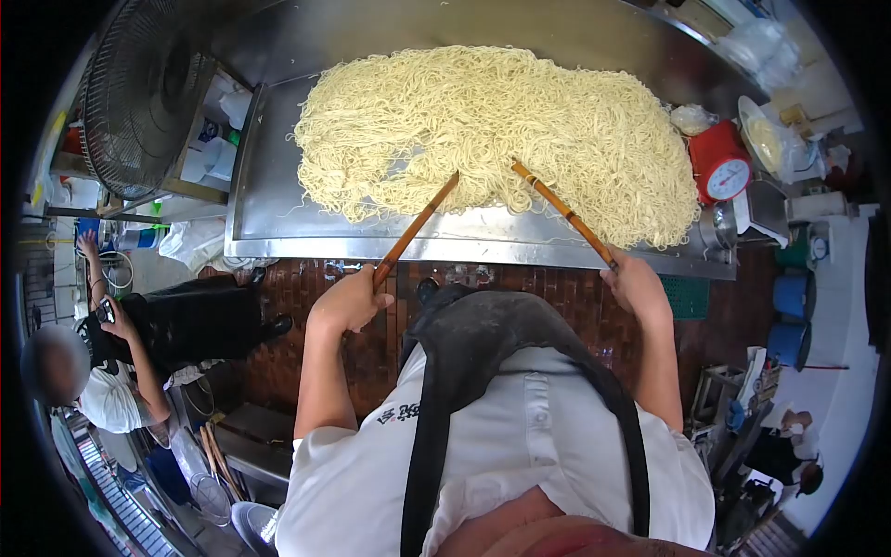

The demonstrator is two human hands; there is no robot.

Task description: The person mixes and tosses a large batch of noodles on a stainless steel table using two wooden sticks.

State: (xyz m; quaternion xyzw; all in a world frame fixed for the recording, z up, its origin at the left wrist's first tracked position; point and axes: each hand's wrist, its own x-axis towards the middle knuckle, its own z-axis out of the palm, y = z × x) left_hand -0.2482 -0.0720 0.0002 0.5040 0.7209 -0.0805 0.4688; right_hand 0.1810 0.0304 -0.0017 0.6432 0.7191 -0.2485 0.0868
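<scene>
In the head view, the noodles (557, 121) lie in a broad, loose heap across the upper middle of the frame, on a steel table (278, 209). A strip of steel shows between the heap and the table's front rim (483, 249), widest at the left; at the lower right the heap comes near the rim. Thin gaps in the heap show steel left of centre.

The left hand (351, 299), left of centre, is closed around the lower end of the left stick (414, 230), whose far tip is at the noodles' near edge. The right hand (639, 283), right of centre, is closed around the lower end of the right stick (564, 212); its tip reaches farther over the noodles. The sticks slant toward each other over the rim, tips apart.

At the heap's right edge stands a red scale (719, 162), with a metal pot (717, 227) just below it in the frame, limiting room there. A fan (144, 93) fills the upper left. Tiled floor (297, 353) shows between the rim and the apron (492, 334). A co-worker (116, 395) is at lower left, well apart from both hands.
</scene>
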